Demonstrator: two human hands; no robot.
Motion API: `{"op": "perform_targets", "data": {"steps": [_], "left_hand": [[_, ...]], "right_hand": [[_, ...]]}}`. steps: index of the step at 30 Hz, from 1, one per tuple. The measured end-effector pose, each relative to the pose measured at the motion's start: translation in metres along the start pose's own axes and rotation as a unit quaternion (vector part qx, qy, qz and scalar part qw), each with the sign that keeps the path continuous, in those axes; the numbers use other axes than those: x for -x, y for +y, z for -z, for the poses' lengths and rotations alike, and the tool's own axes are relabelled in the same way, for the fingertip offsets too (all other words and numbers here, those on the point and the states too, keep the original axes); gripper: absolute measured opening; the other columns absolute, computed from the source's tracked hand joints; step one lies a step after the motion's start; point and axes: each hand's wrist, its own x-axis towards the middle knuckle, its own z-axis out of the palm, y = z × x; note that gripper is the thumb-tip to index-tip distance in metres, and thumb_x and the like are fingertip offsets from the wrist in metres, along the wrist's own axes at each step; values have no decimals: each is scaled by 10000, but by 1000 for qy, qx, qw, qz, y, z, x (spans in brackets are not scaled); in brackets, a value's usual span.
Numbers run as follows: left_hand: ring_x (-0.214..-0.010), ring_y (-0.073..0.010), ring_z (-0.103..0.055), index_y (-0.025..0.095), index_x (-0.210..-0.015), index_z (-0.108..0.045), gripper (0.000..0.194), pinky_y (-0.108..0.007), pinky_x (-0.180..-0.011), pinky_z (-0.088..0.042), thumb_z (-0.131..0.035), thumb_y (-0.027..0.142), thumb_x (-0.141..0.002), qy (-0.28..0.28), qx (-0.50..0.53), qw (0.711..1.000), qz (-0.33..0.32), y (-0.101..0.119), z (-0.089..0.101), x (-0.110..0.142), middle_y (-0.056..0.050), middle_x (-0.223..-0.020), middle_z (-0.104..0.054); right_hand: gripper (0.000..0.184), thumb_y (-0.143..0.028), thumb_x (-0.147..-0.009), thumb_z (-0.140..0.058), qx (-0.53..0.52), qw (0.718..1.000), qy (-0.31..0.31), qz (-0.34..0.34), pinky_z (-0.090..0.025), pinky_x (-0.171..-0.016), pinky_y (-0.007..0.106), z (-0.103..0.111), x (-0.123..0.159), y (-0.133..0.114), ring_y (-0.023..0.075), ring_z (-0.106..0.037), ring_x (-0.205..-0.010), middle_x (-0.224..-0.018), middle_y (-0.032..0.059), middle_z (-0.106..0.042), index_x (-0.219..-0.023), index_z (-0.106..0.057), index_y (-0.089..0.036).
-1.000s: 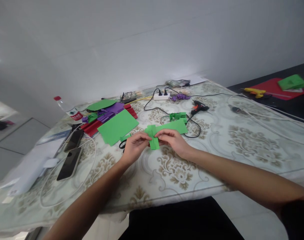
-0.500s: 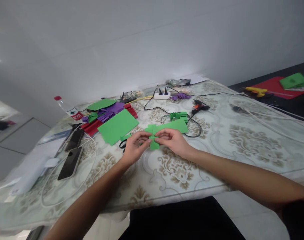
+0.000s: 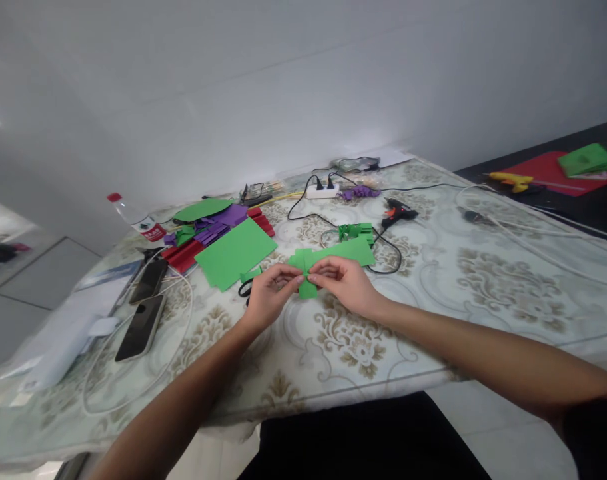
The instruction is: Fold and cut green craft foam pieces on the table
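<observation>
Between my two hands is a small piece of green paper (image 3: 308, 290), pinched at its middle from both sides. My left hand (image 3: 272, 293) grips its left side with thumb and fingertips. My right hand (image 3: 346, 283) closes on the right side, the fingertips of both hands almost meeting. Behind my right hand lies a green paper strip (image 3: 356, 251) on the tablecloth. Black-handled scissors (image 3: 244, 288) lie just left of my left hand, partly hidden by it. A larger green sheet (image 3: 236, 253) rests beyond them.
A black glue gun (image 3: 400, 211) with its cord lies behind right, near cut green paper (image 3: 358, 231) and a white power strip (image 3: 323, 191). Two phones (image 3: 140, 327), a white cable and a bottle (image 3: 143, 223) are at left. A yellow glue gun (image 3: 513, 181) sits far right.
My fingertips have shifted very slightly at the middle of the green paper, drawing closer together. Everything else stays in place.
</observation>
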Motion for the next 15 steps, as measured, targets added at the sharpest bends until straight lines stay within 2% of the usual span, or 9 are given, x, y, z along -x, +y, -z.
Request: {"op": "perform_targets", "data": {"steps": [10, 15], "left_hand": [[-679, -134, -690, 165, -893, -700, 187, -245, -633, -588, -757, 330, -825, 9, -11, 1000, -14, -1, -1, 2, -35, -788, -718], [-707, -140, -696, 172, -921, -710, 174, -251, -655, -586, -734, 329, -850, 7, -71, 997, -44, -3, 2, 5, -48, -835, -723]], "right_hand": [[300, -433, -730, -811, 24, 999, 2, 29, -573, -708, 310, -2, 2, -1, 184, -695, -766, -801, 47, -739, -862, -709, -184], [238, -398, -774, -781, 47, 997, 3, 57, -566, -768, 319, 0, 3, 0, 185, -706, -788, -833, 47, -750, -871, -724, -187]]}}
